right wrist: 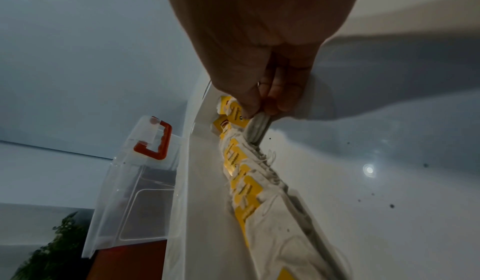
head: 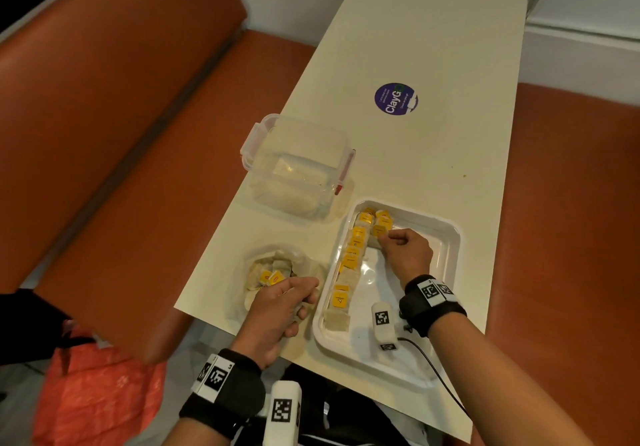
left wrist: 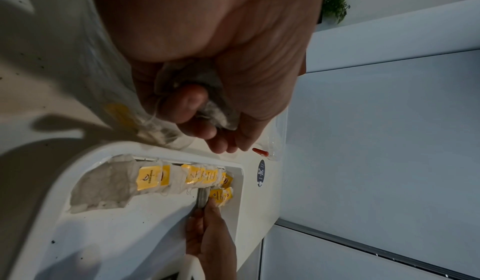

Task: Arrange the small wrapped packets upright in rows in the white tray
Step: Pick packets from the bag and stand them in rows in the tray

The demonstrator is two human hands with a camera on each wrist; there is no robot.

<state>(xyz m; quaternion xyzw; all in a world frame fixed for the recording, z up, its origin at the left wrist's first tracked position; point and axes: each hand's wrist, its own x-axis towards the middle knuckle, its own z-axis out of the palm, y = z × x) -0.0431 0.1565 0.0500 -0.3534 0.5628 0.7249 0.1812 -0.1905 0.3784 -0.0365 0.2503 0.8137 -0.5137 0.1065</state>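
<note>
**Second row begun at the far end of the tray**

The right hand (head: 405, 251) is inside the white tray (head: 450, 238), its thumb and fingertips (right wrist: 283, 103) pinched on the top edge of a packet (right wrist: 255, 128) that stands on its lower edge, just beside the few yellow-tagged packets already at the far end. This looks like the placing step: the packet is being set into a new row next to the finished one.

That first row of packets (head: 349, 262) runs along the tray's left wall from the far end to the near end, overlapping one another, yellow tags showing; the nearest one (left wrist: 101, 185) leans back more than it stands. The rest of the tray floor to the right is bare.

The left hand (head: 280, 307) rests on the counter (head: 415, 155) just left of the tray, fingers curled round another packet (left wrist: 207, 107) and pressing it against the palm, apparently ready to hand over. Beyond its knuckles lies a clear plastic bag (head: 277, 265) with more loose packets. Further back stands a clear lidded box (head: 298, 165) with red clips, and a round purple sticker (head: 396, 98) is on the counter.

The next move likely calls for letting go gently so the held packet stays upright against its neighbours, then passing the left hand's packet across. A careless release could tip the soft packet flat or nudge the first row.
</note>
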